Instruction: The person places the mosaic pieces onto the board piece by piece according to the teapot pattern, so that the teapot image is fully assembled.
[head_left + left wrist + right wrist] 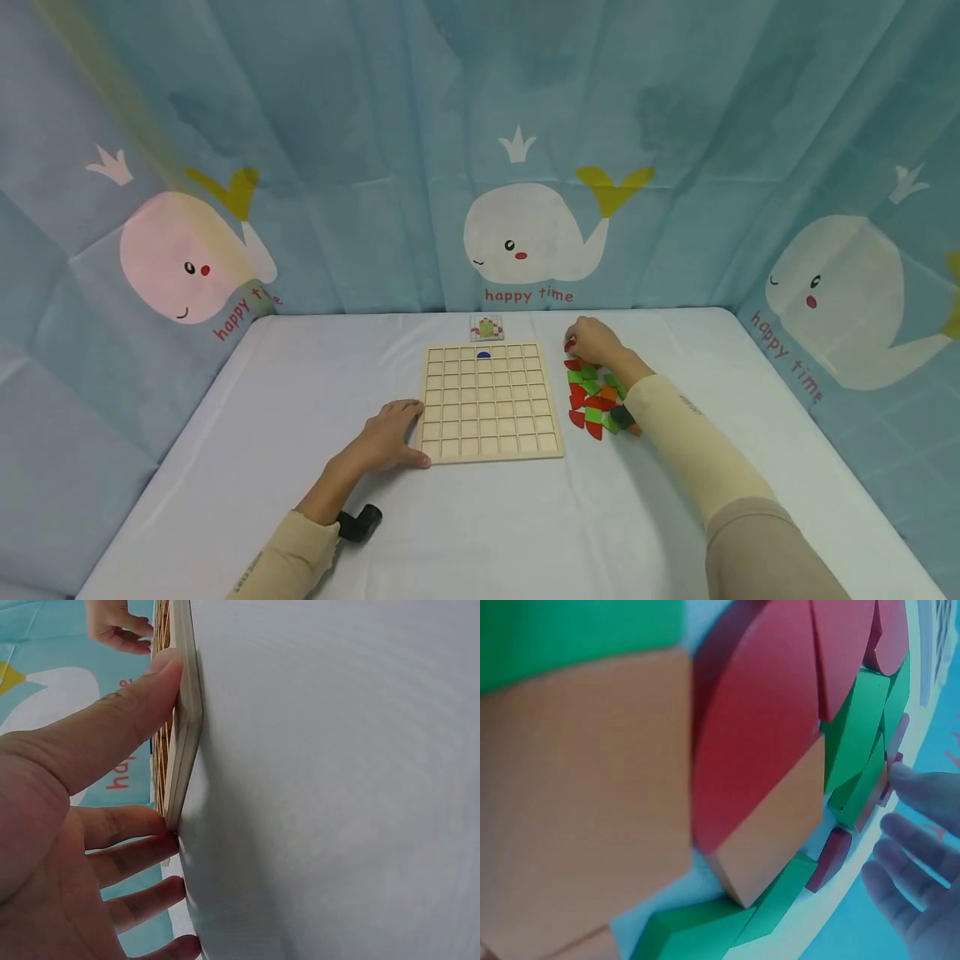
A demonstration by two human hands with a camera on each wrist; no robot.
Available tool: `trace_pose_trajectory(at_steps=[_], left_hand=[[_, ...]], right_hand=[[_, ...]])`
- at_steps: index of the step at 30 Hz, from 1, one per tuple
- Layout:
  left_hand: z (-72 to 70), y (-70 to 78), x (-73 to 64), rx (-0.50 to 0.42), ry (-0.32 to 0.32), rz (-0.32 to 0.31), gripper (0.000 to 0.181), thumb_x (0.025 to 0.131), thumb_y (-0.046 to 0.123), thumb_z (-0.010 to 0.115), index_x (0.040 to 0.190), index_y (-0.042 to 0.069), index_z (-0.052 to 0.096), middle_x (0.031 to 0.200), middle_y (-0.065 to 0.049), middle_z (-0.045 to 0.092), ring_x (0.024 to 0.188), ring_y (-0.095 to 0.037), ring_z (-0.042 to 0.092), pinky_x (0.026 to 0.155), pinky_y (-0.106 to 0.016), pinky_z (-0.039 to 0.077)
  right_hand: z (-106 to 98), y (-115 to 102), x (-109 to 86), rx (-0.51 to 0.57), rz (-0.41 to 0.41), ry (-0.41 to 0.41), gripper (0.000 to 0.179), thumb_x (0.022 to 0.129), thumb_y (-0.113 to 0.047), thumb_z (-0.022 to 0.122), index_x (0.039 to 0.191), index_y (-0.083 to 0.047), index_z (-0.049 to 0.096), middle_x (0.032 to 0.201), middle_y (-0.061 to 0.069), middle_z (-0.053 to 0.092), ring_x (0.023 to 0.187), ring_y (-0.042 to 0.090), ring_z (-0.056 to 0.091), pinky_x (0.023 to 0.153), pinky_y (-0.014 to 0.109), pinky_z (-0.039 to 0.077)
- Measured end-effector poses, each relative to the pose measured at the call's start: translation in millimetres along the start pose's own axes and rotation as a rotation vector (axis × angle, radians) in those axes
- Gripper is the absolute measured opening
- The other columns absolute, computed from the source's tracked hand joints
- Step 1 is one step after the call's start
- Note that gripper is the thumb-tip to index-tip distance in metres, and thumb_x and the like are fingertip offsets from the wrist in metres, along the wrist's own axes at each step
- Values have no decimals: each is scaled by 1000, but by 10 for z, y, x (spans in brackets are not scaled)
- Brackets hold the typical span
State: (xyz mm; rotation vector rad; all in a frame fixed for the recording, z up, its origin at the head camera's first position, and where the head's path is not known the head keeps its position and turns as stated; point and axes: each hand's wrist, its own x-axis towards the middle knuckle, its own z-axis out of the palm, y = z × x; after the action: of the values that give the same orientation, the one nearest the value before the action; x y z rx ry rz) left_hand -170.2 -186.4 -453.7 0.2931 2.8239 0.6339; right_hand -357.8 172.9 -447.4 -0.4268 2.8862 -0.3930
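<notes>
A square wooden grid board (489,457) lies on the white table, a blue half-round piece (483,356) in its back row. My left hand (388,435) grips the board's near left corner, its thumb (154,697) on the front edge and its forefinger at the left side. Beyond the board's right side, my right hand (594,340) pinches a small red block (570,344) at the far end of a pile of coloured blocks. In the right wrist view that hand's fingers (911,855) are bent beside the pile's edge.
Red, green and orange blocks (592,414) lie close together right of the board, partly under my right forearm. A small pattern card (487,328) lies behind the board. A blue curtain (360,242) with whales hangs at the table's back and sides.
</notes>
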Motion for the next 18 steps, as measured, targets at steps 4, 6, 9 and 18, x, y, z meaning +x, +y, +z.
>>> trace_pose_trajectory(at_steps=[4,6,9,18], left_hand=[[-10,14,-6,-2,1,-2,91,69,31,87,143,-2,44,149,-21,41,141,-43,33,107,-66,31],[-7,13,-4,-3,-1,-4,91,69,31,87,143,-1,44,150,-21,41,141,-43,33,107,-66,31],[-5,13,2,-2,-3,-6,91,70,30,87,143,-1,44,150,-21,41,141,-43,33,107,-66,31],[-13,-2,9,2,-23,-17,92,70,32,87,144,-1,42,151,-20,40,142,-42,32,109,-65,31]], right_hand=[[-9,0,-9,-4,-18,-13,24,90,-9,63,112,-5,72,118,15,67,99,27,56,99,42,51],[-15,-5,-18,4,-15,-23,24,90,-8,63,112,-5,72,116,15,68,99,27,56,98,41,52],[-30,-11,-31,16,-9,-30,24,90,-9,64,112,-4,72,115,15,68,97,27,56,96,41,53],[-39,-3,-42,26,-6,-40,25,90,-12,65,113,-3,71,115,15,67,97,27,56,95,41,53]])
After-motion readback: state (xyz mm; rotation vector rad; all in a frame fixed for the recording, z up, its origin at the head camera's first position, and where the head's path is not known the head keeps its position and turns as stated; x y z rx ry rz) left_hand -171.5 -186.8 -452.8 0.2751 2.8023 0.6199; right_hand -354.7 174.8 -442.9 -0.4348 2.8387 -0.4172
